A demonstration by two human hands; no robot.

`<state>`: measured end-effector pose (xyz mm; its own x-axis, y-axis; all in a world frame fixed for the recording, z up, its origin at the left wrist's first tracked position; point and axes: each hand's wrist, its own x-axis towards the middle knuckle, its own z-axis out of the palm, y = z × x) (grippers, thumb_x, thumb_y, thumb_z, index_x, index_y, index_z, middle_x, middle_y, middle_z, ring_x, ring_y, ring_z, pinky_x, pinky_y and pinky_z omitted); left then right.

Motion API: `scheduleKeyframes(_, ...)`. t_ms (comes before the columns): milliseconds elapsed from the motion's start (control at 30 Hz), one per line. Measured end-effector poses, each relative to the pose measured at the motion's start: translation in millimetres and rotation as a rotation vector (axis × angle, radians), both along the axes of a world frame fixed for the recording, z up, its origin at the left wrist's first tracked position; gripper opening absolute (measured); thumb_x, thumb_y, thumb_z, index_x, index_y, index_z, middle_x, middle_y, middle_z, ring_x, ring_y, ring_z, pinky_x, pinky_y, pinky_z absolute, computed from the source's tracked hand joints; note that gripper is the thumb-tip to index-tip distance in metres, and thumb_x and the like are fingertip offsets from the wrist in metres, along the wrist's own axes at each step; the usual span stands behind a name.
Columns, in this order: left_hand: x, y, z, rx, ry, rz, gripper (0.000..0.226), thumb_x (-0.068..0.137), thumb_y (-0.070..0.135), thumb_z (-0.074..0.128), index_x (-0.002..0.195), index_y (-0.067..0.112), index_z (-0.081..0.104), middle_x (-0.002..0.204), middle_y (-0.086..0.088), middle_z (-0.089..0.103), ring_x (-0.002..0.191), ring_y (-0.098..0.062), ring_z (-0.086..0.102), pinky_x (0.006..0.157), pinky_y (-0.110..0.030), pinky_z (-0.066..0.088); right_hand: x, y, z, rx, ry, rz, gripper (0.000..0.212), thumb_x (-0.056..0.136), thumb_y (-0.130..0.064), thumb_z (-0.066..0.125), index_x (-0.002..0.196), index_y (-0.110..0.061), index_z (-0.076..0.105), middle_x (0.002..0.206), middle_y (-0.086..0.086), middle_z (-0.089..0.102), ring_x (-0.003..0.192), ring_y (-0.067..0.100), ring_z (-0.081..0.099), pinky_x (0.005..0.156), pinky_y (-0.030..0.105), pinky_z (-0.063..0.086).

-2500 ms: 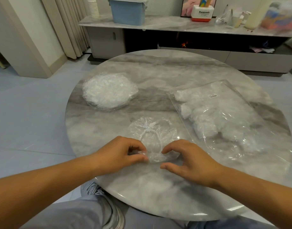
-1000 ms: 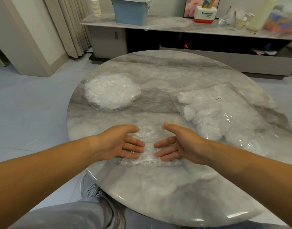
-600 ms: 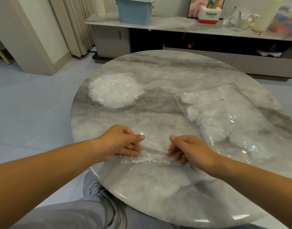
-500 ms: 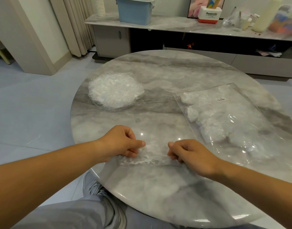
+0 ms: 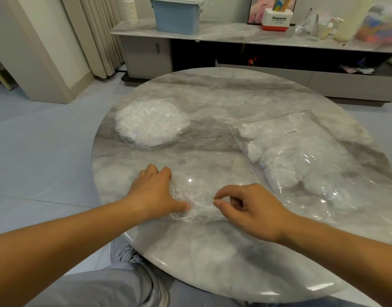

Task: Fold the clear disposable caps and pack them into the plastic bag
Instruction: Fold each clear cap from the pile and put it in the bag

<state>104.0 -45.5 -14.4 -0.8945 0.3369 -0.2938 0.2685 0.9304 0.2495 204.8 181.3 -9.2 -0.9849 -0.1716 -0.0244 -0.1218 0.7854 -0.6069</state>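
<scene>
A pile of caps (image 5: 151, 124) sits left on the table (image 5: 212, 258). The left hand (image 5: 154, 193) grips the folded cap (image 5: 197, 202), fingers curled. The right hand (image 5: 254, 207) has thumb and forefinger nearly together at its other end; whether they pinch it, I cannot tell. The plastic bag (image 5: 301, 156) lies right.

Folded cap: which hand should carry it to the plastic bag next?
Right, probably. The right hand flanks the folded cap on the side where the plastic bag lies; the left hand holds the opposite edge.
</scene>
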Motion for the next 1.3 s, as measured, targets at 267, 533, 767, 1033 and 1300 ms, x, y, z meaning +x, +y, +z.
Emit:
scheduleKeyframes(267, 0, 3, 3, -0.005, -0.046, -0.021, 0.059, 0.066, 0.074, 0.075, 0.09, 0.023, 0.055, 0.086, 0.007, 0.06, 0.08, -0.014, 0.058, 0.066, -0.033, 0.047, 2, -20, -11, 0.38, 0.238, 0.389, 0.039, 0.098, -0.048, 0.047, 0.124, -0.025, 0.065, 0.149, -0.001, 0.047, 0.135, 0.019, 0.039, 0.107, 0.033, 0.031)
scheduleKeyframes(533, -5, -1, 7, 0.358, -0.284, 0.1, 0.05, 0.07, 0.039, 0.091, 0.066, 0.015, 0.048, 0.06, 0.001, 0.051, 0.052, -0.012, 0.05, 0.051, -0.025, 0.041, 5, -12, -17, 0.378, 0.017, 0.446, 0.052, 0.1, -0.055, 0.041, 0.142, -0.026, 0.052, 0.159, -0.003, 0.033, 0.137, 0.015, 0.034, 0.112, 0.035, 0.032)
scheduleKeyframes(767, -1, 2, 12, 0.697, -0.619, 0.399, 0.032, 0.085, 0.01, 0.079, 0.069, 0.014, 0.052, 0.05, -0.002, 0.054, 0.043, -0.015, 0.054, 0.048, -0.027, 0.048, 5, -17, -16, 0.418, -0.001, 0.451, 0.055, 0.102, -0.058, 0.036, 0.147, -0.029, 0.044, 0.167, -0.007, 0.01, 0.138, 0.015, 0.028, 0.114, 0.036, 0.029)
scheduleKeyframes(1033, 15, 17, 17, 0.847, -0.766, 0.357, 0.009, 0.092, 0.008, 0.071, 0.091, 0.006, 0.063, 0.071, -0.012, 0.064, 0.064, -0.019, 0.065, 0.063, -0.031, 0.061, 11, -15, -16, 0.368, -0.005, 0.445, 0.063, 0.099, -0.059, 0.042, 0.156, -0.034, 0.03, 0.163, -0.006, 0.022, 0.143, 0.016, 0.025, 0.118, 0.035, 0.022)
scheduleKeyframes(1300, 18, 27, 19, 0.806, -0.867, 0.395, 0.022, 0.101, 0.015, 0.054, 0.112, 0.0, 0.066, 0.096, -0.019, 0.073, 0.089, -0.031, 0.075, 0.085, -0.042, 0.062, 26, 7, -11, 0.148, 0.188, 0.123, 0.036, 0.095, -0.048, 0.05, 0.116, -0.026, 0.069, 0.139, -0.005, 0.054, 0.13, 0.011, 0.048, 0.107, 0.031, 0.041)
